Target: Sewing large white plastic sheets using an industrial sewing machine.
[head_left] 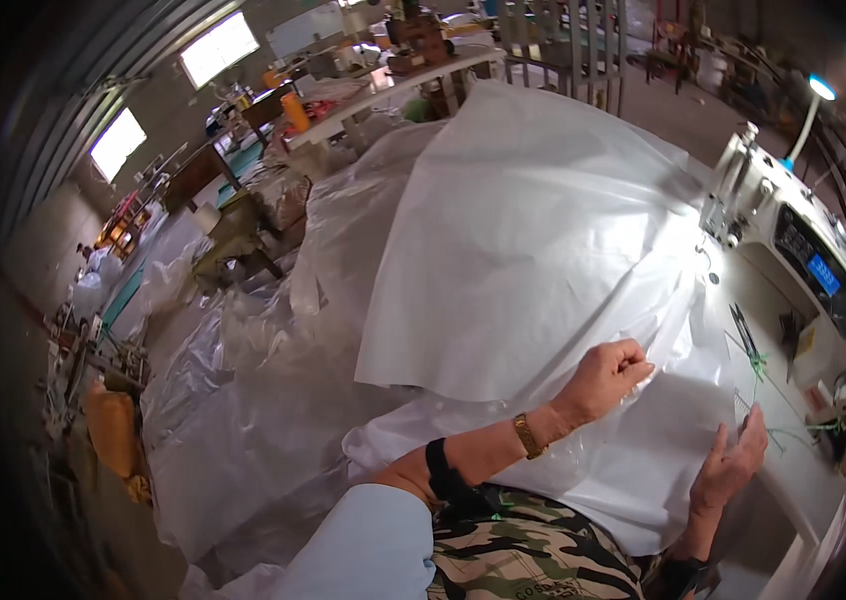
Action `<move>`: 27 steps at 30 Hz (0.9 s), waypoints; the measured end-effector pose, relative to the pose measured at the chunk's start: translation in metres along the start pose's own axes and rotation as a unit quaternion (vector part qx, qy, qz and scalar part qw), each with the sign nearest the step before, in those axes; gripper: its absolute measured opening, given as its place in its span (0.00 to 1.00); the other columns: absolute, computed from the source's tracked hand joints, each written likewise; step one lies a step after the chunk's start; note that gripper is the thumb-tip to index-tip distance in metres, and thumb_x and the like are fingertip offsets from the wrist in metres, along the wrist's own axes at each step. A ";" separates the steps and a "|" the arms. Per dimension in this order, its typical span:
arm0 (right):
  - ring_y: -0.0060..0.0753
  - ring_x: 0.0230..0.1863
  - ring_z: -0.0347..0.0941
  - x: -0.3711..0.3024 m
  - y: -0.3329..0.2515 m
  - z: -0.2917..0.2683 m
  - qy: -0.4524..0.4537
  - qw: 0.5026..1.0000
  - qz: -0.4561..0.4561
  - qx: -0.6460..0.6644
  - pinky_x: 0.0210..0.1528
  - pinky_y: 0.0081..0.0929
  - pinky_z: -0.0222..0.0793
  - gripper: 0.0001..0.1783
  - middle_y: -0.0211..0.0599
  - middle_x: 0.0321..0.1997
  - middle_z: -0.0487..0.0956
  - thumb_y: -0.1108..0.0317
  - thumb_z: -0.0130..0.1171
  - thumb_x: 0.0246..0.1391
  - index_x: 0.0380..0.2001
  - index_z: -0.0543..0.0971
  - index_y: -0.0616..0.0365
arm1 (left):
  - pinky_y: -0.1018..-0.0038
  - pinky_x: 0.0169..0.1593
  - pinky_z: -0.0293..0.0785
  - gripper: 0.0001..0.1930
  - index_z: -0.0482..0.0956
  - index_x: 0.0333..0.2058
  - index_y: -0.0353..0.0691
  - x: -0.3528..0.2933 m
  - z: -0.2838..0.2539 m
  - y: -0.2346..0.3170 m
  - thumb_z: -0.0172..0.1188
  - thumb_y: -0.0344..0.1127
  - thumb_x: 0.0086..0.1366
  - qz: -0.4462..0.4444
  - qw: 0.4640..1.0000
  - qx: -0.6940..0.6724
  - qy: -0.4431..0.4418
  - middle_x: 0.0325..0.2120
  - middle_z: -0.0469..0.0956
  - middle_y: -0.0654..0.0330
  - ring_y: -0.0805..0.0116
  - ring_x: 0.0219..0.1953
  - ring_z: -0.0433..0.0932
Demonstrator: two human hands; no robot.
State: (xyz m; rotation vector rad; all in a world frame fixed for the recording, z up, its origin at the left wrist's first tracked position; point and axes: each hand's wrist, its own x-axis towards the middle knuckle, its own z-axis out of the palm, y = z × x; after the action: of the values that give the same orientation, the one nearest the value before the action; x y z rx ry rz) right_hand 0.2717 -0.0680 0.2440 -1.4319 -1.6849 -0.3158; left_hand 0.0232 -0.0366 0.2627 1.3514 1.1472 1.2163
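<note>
A large white plastic sheet [503, 240] spreads across the machine table and over my lap, its folds drawn together toward the needle of a white sewing machine [823, 250] on the right. My left hand [608, 382] is closed, pinching a fold of the sheet in front of the needle. Lower and to the right, my right hand [731, 465] has its fingers stretched out beside the sheet's right edge. Dark thread snips [744, 328] lie on the table by the machine, with green thread [760, 365] next to them.
A small lit lamp [822, 88] stands over the machine. More crumpled clear plastic sheeting [233, 400] is heaped on the left. Farther back are a cluttered worktable [393, 90], a metal railing [568, 50] and an orange-yellow bundle [111, 430] at far left.
</note>
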 end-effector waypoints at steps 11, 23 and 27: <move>0.47 0.42 0.69 0.041 0.009 0.023 -0.120 0.991 -0.052 -0.017 0.50 0.43 0.58 0.15 0.44 0.34 0.75 0.67 0.58 0.53 0.44 0.77 0.60 | 0.84 0.26 0.66 0.08 0.76 0.30 0.38 0.008 0.003 -0.009 0.59 0.33 0.67 -0.017 0.998 -0.054 -0.004 0.20 0.71 0.70 0.85 0.23 0.69; 0.25 0.24 0.59 0.038 -0.048 -0.009 -0.387 0.834 0.121 0.374 0.30 0.26 0.62 0.13 0.38 0.21 0.68 0.67 0.54 0.63 0.28 0.68 0.64 | 0.80 0.28 0.65 0.07 0.74 0.30 0.32 0.001 0.007 0.018 0.55 0.29 0.68 0.009 0.999 0.049 -0.019 0.19 0.70 0.68 0.83 0.24 0.66; 0.36 0.24 0.59 0.039 -0.066 -0.007 -0.431 0.798 0.071 0.415 0.31 0.33 0.62 0.12 0.44 0.22 0.65 0.66 0.54 0.62 0.30 0.67 0.63 | 0.79 0.28 0.66 0.08 0.74 0.29 0.32 -0.002 0.007 0.018 0.56 0.30 0.67 0.007 0.998 0.054 -0.024 0.18 0.72 0.65 0.81 0.23 0.67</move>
State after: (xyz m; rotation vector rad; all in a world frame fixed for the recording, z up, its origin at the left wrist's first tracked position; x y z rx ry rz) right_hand 0.2177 -0.0672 0.2990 -1.0081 -1.9626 1.2160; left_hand 0.0313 -0.0413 0.2803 1.4633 1.1857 1.1393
